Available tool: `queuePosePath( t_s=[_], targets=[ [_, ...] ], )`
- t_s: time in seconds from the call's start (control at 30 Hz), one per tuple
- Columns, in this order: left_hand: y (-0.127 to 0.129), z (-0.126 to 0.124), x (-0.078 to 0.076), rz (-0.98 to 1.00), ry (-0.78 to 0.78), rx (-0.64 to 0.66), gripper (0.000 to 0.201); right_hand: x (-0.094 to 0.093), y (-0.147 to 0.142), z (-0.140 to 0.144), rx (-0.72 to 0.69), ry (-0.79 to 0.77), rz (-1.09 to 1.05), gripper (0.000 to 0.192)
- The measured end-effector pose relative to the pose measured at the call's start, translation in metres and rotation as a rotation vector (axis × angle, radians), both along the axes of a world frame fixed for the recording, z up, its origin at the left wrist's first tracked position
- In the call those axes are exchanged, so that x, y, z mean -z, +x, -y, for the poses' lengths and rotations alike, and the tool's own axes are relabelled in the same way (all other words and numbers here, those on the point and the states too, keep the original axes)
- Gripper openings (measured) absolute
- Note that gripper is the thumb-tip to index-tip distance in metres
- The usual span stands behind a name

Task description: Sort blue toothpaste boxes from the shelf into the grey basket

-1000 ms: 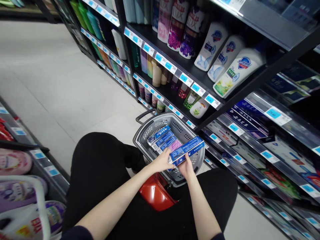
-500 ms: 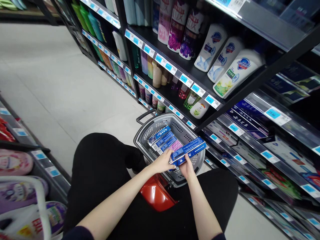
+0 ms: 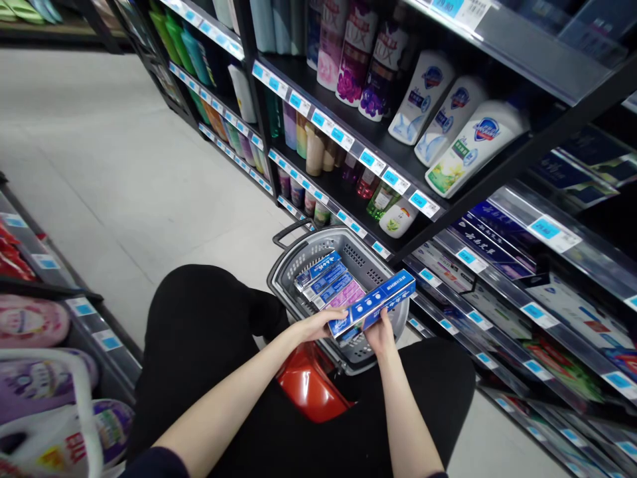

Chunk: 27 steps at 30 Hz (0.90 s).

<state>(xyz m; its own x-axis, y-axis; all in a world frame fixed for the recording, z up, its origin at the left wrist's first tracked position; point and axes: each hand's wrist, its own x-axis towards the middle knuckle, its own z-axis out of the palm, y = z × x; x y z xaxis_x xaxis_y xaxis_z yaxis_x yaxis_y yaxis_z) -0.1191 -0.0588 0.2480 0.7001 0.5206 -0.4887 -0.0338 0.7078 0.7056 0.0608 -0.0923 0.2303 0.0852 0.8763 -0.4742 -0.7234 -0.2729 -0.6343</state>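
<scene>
While both hands hold it, the blue box (image 3: 374, 305) has come up a little higher than it was a moment ago, and it now tips more, with its far end raised toward the shelves. The left hand (image 3: 318, 324) has its fingers curled around the near end of the box, pinching it from the side. The right hand (image 3: 382, 332) is under the box, near its middle, with the fingers closed around the bottom edge. So the box is in the air, just above the near rim of the grey basket (image 3: 293, 259), and not touching the things inside.

Just past the left hand, more boxes (image 3: 326, 282) lie flat in the basket, side by side; most are blue and one is pink. Their places look the same as before. The lift looks like the box is coming out of the basket, not going in, but that is only a guess.

Past the right hand, the low shelves (image 3: 497, 265) hold more long boxes. Higher up stand white bottles (image 3: 448, 119). Below both hands is something red (image 3: 308, 385), next to the black trousers (image 3: 199, 332)
</scene>
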Motion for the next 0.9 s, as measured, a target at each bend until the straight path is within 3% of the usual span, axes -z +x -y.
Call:
queuePosePath(
  t_s=[0.17, 0.27, 0.37, 0.6, 0.77, 0.9],
  targets=[
    [-0.001, 0.003, 0.003, -0.002, 0.032, -0.008, 0.055, 0.014, -0.004, -0.003, 0.039, -0.086, 0.184, 0.053],
    [0.001, 0.005, 0.009, -0.097, 0.098, 0.028, 0.064, 0.02, -0.008, -0.003, -0.022, -0.106, 0.359, 0.052],
    [0.006, 0.007, 0.013, -0.104, 0.134, -0.089, 0.065, 0.02, -0.011, -0.001, -0.096, -0.088, 0.481, 0.049],
    [0.011, 0.001, 0.019, -0.213, -0.066, -0.333, 0.047, 0.002, -0.01, 0.0, -0.18, 0.037, 0.429, 0.044],
    [0.011, -0.001, 0.027, -0.39, 0.208, -0.22, 0.064, -0.003, -0.013, -0.001, -0.183, -0.017, 0.537, 0.048],
    [0.008, 0.002, 0.022, -0.578, 0.426, -0.114, 0.05, 0.006, -0.017, 0.007, -0.269, -0.177, 0.469, 0.048]
  ],
)
